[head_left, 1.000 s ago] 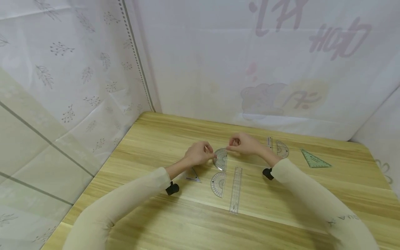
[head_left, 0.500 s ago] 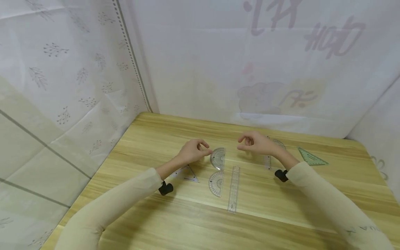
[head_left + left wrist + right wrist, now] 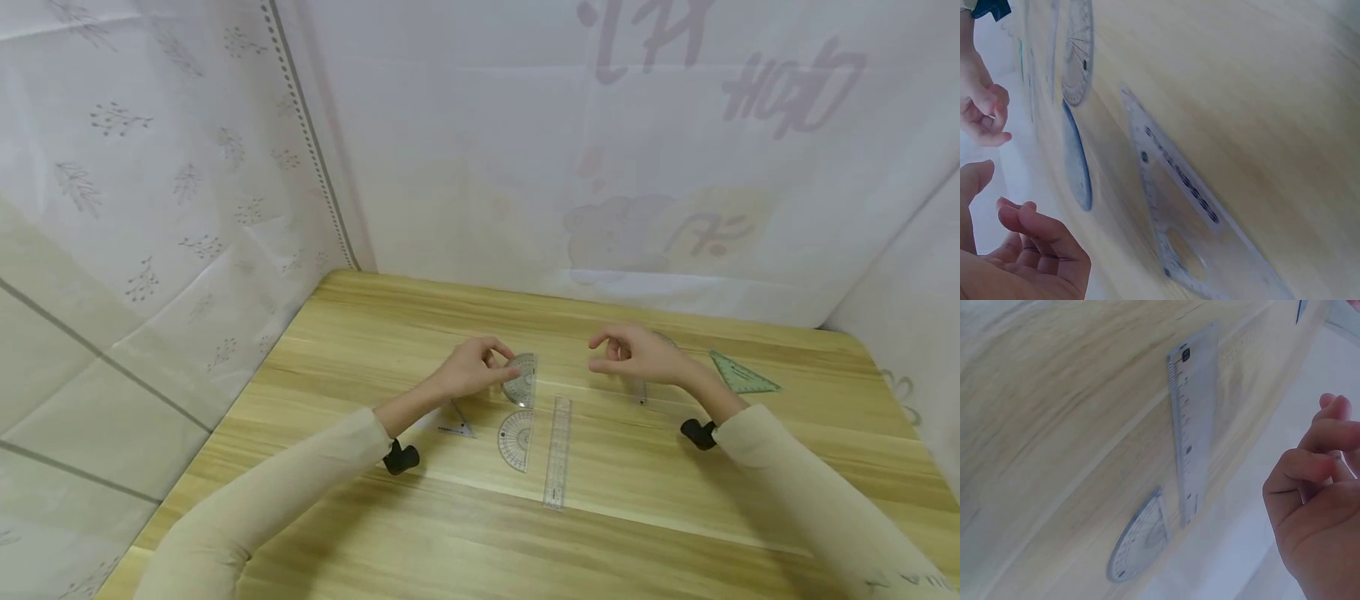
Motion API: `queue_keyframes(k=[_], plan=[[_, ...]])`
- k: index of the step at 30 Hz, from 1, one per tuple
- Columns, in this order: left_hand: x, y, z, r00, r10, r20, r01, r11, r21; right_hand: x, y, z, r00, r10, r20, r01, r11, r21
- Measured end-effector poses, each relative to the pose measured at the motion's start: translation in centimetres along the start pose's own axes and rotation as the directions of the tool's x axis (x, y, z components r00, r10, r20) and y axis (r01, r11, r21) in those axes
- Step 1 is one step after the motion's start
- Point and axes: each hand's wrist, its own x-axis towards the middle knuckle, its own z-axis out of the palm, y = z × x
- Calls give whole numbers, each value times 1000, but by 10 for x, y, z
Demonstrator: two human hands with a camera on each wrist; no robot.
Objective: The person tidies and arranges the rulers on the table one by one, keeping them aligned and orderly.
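Observation:
My left hand (image 3: 478,367) hovers at the upper clear protractor (image 3: 528,383), thumb and forefinger apart; the left wrist view shows nothing between them. Just below lies a second protractor (image 3: 516,441), flat with its curve to the left. A clear set square (image 3: 1210,215) rests under the left wrist, partly hidden by it in the head view. My right hand (image 3: 641,354) is held above the table, fingers loosely bent and holding nothing. Beneath it lie a short clear ruler (image 3: 1196,425) and a small protractor (image 3: 1140,540), mostly covered by the hand in the head view.
A longer clear ruler (image 3: 557,454) lies upright in the middle of the wooden table (image 3: 420,525). Farther right is a green set square (image 3: 742,373). Patterned white cloth (image 3: 465,167) hangs behind the table and along its sides.
My right hand has drawn away to the right from the upper protractor. The left hand moved back slightly, then came over the protractor's edge again. The view has shifted a little.

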Motion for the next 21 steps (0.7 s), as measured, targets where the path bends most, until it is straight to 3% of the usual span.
queue_keyframes(k=[5, 10, 14, 21], plan=[[1, 8, 8, 999, -7, 47, 8, 999, -34, -10, 6, -2, 1000, 14, 5, -14, 1000, 25], [3, 17, 17, 996, 49, 72, -46, 998, -53, -21, 13, -6, 999, 21, 37, -23, 999, 45], [10, 20, 24, 993, 90, 79, -85, 994, -66, -30, 16, -12, 999, 29, 45, -32, 997, 68], [23, 23, 36, 991, 98, 91, -94, 994, -48, -41, 18, -24, 997, 59, 44, -64, 991, 121]])
